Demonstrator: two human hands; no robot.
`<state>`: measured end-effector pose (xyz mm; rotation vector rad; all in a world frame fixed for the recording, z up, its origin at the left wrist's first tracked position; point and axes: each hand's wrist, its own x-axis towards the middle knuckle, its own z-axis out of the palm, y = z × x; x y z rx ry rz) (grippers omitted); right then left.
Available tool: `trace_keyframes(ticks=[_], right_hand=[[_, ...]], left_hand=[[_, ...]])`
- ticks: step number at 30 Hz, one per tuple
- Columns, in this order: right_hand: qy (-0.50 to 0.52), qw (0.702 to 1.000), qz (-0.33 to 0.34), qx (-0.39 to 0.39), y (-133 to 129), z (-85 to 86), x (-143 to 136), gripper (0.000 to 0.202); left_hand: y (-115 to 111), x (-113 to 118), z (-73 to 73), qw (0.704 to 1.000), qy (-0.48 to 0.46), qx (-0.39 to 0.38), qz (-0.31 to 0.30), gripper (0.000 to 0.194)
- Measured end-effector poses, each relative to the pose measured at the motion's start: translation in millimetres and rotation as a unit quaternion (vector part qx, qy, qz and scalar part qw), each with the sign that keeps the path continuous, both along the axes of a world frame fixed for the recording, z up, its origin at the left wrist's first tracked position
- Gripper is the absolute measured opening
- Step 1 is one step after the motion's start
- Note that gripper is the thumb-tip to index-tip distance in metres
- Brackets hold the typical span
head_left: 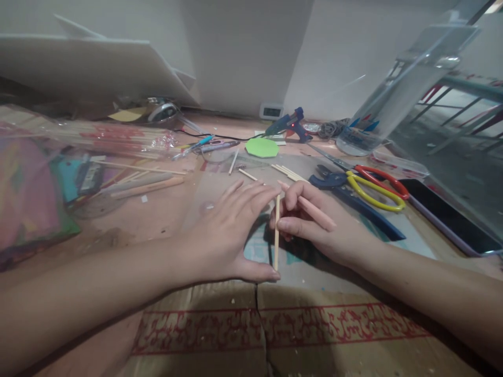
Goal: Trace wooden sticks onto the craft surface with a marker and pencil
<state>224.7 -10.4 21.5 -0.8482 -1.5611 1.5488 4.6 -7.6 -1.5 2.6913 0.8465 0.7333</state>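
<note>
Between the thumb and fingertips of my left hand [226,230] a short, pale wooden stick [276,235] is spanned end to end, standing nearly upright in the view. My right hand [310,217] is closed around a slim pinkish pencil [316,213], which slants across its fingers. The right thumb also touches the side of the stick. Behind my hands lie several cut wooden sticks [288,172] and one loose stick [247,175]. The curled fingers of the right hand are partly hidden.
To the right lie scissors [377,188], blue-handled cutters [365,212] and a phone [451,214]. Farther back are a glue gun [288,125], a green paper octagon [262,147] and a clear plastic container [396,99]. Bagged sticks [118,137] lie at left. Cardboard [204,340] covers the front.
</note>
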Motion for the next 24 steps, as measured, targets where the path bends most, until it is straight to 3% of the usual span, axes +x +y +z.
trace_keyframes(ticks=[4, 9, 12, 16, 24], right_hand=[[-0.024, 0.998, -0.038, 0.038, 8, -3.9, 8, 0.025], [-0.044, 0.996, -0.064, 0.050, 13, -10.1, 21, 0.046], [-0.090, 0.994, -0.055, 0.040, 8, -9.2, 20, 0.039], [-0.105, 0.992, -0.064, 0.033, 5, -7.3, 14, 0.017], [-0.102, 0.989, -0.105, -0.004, 10, -14.4, 15, 0.027]], left_hand=[[-1, 3, 2.3, 0.999, 0.021, -0.040, 0.030, 0.110], [-1, 4, 7.4, 0.988, 0.075, -0.114, 0.066, 0.097], [-1, 4, 8.7, 0.988, 0.082, -0.110, 0.065, 0.091], [1, 5, 7.8, 0.988, 0.087, -0.111, 0.066, 0.091], [0, 4, 7.4, 0.983, 0.103, -0.132, 0.075, 0.100]])
